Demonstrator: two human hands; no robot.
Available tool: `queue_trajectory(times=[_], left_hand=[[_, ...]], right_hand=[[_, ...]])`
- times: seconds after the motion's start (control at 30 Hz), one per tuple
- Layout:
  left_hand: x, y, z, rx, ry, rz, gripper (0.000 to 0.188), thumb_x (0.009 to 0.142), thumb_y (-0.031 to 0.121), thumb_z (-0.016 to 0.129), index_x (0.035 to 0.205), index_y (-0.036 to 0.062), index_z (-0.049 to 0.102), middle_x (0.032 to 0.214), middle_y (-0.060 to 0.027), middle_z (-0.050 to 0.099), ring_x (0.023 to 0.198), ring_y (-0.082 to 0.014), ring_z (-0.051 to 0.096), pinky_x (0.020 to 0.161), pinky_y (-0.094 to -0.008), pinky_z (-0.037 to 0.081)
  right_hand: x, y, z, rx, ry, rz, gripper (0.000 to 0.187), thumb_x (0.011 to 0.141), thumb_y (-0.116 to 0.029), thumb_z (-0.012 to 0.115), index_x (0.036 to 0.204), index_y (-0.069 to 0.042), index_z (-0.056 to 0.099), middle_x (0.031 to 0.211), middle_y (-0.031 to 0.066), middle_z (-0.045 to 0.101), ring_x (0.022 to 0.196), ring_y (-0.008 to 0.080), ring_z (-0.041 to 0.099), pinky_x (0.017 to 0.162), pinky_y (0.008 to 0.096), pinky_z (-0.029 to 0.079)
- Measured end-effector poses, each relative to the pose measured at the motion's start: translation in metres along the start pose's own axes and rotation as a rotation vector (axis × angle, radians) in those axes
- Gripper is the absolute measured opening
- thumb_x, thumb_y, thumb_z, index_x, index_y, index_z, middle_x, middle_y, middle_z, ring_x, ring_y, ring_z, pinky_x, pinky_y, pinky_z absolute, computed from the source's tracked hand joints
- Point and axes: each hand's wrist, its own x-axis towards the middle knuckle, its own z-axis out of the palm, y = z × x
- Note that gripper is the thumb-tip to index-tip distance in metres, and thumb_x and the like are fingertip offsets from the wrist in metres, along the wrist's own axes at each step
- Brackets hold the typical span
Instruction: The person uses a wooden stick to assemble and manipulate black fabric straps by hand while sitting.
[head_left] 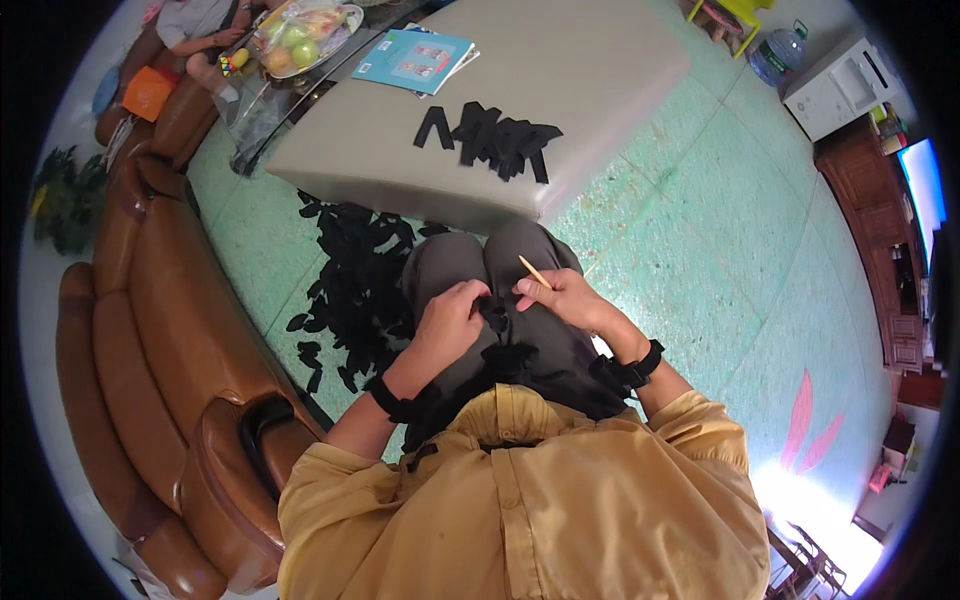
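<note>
My left hand [453, 312] pinches a small black fabric piece [494, 318] over my lap, fingers curled around it. My right hand [560, 297] holds a thin wooden stick [534, 271] that points up and away, and its fingers also touch the same black piece. More black fabric [510, 355] lies bunched on my dark trousers just below the hands. A row of finished black strips [492, 137] rests on the grey ottoman [600, 70] ahead of my knees.
A heap of loose black pieces [350, 285] covers the green floor to my left. A brown leather sofa [170, 330] runs along the left. Books [415, 60] lie on the ottoman; a glass table with bagged fruit [295, 40] stands beyond. A white appliance [840, 85] sits far right.
</note>
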Motion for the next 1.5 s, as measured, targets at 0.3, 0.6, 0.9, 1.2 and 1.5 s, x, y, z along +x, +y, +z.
queue_trajectory(times=[0.3, 0.6, 0.9, 1.2, 1.5], left_hand=[[0.019, 0.018, -0.030, 0.283, 0.271, 0.294, 0.025, 0.067, -0.007, 0.058, 0.091, 0.0001, 0.056, 0.083, -0.0122, 0.054, 0.077, -0.0288, 0.055, 0.064, -0.0349, 0.047], [0.017, 0.013, -0.038, -0.710, 0.214, -0.258, 0.032, 0.088, 0.011, 0.052, 0.119, 0.0037, 0.052, 0.106, -0.0052, 0.057, 0.078, -0.0075, 0.054, 0.061, -0.0195, 0.043], [0.017, 0.017, -0.060, -1.072, 0.039, -0.131, 0.029, 0.088, 0.003, 0.047, 0.116, 0.0006, 0.055, 0.104, -0.0060, 0.059, 0.078, -0.0079, 0.052, 0.071, -0.0221, 0.043], [0.018, 0.018, -0.044, -0.724, 0.256, -0.267, 0.021, 0.085, 0.005, 0.060, 0.104, -0.0026, 0.061, 0.086, -0.0045, 0.064, 0.069, -0.0063, 0.057, 0.054, -0.0187, 0.048], [0.021, 0.013, -0.041, -0.949, 0.124, -0.408, 0.021, 0.087, 0.002, 0.053, 0.106, -0.0056, 0.055, 0.092, -0.0093, 0.061, 0.082, -0.0125, 0.060, 0.063, -0.0260, 0.057]], right_hand=[[0.000, -0.059, 0.017, 0.173, -0.054, 0.014, 0.028, 0.079, -0.015, 0.070, 0.097, 0.002, 0.057, 0.078, 0.0018, 0.059, 0.071, 0.0069, 0.054, 0.065, 0.0211, 0.043], [0.004, -0.060, 0.024, -0.050, 0.172, -0.225, 0.025, 0.078, -0.016, 0.067, 0.092, 0.001, 0.054, 0.068, 0.0014, 0.046, 0.067, 0.0079, 0.042, 0.062, 0.0235, 0.039], [0.006, -0.068, 0.022, 0.679, -0.245, 0.148, 0.009, 0.090, -0.008, 0.046, 0.088, -0.004, 0.053, 0.060, 0.0001, 0.050, 0.037, 0.0032, 0.030, 0.035, 0.0196, 0.020], [-0.002, -0.084, 0.033, -0.351, 0.418, -0.641, 0.037, 0.074, -0.019, 0.072, 0.101, 0.001, 0.059, 0.093, 0.0168, 0.063, 0.084, 0.0275, 0.064, 0.073, 0.0308, 0.050], [-0.002, -0.072, 0.040, -0.686, 0.480, -0.711, 0.017, 0.073, -0.010, 0.067, 0.086, -0.002, 0.059, 0.096, 0.0121, 0.061, 0.064, 0.0310, 0.061, 0.053, 0.0360, 0.049]])
